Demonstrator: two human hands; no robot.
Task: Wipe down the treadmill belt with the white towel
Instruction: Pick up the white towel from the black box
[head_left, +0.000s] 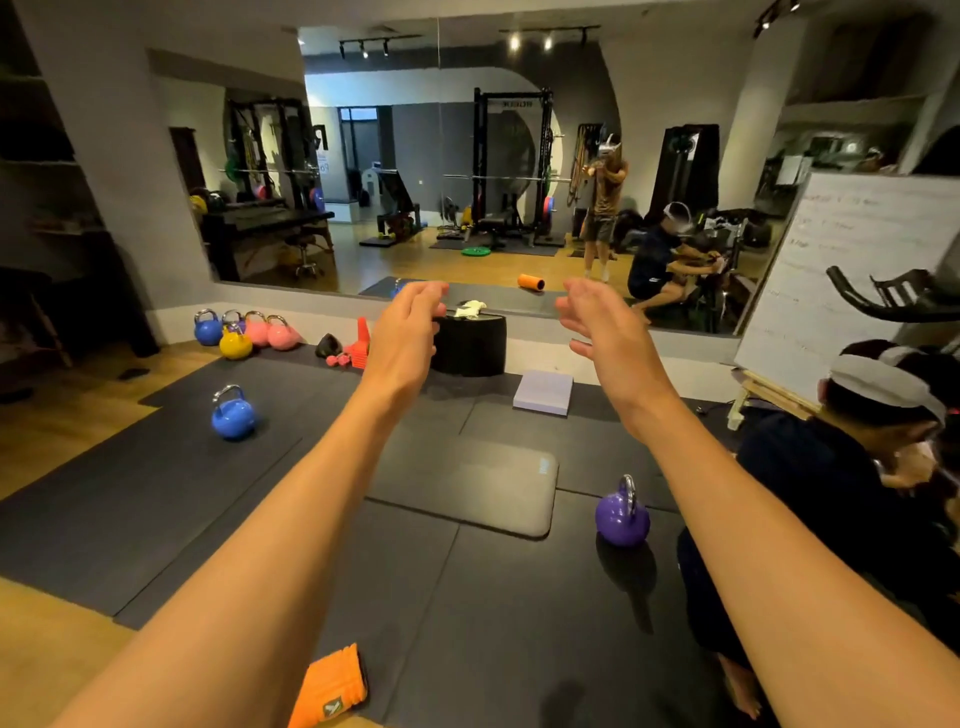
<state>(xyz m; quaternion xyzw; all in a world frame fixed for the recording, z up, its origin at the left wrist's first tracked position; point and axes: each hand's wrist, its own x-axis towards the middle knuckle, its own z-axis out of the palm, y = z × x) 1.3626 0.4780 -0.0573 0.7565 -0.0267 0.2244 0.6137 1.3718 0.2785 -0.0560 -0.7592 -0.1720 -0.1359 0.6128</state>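
Left hand (408, 325) raised, fingers loosely spread, empty, touching nothing; right hand (605, 330) same, palm inward, open, empty. Both arms stretched forward above dark floor mat (270, 499). Beyond hands: white towel (470, 308) crumpled on top of black round block (470, 343) by mirror (441, 171). Treadmill belt not identifiable in view. Judged step: fetch towel. Do it well: walk in close, pinch towel at bunched middle, lift clear of block, avoid purple kettlebell (622, 514)
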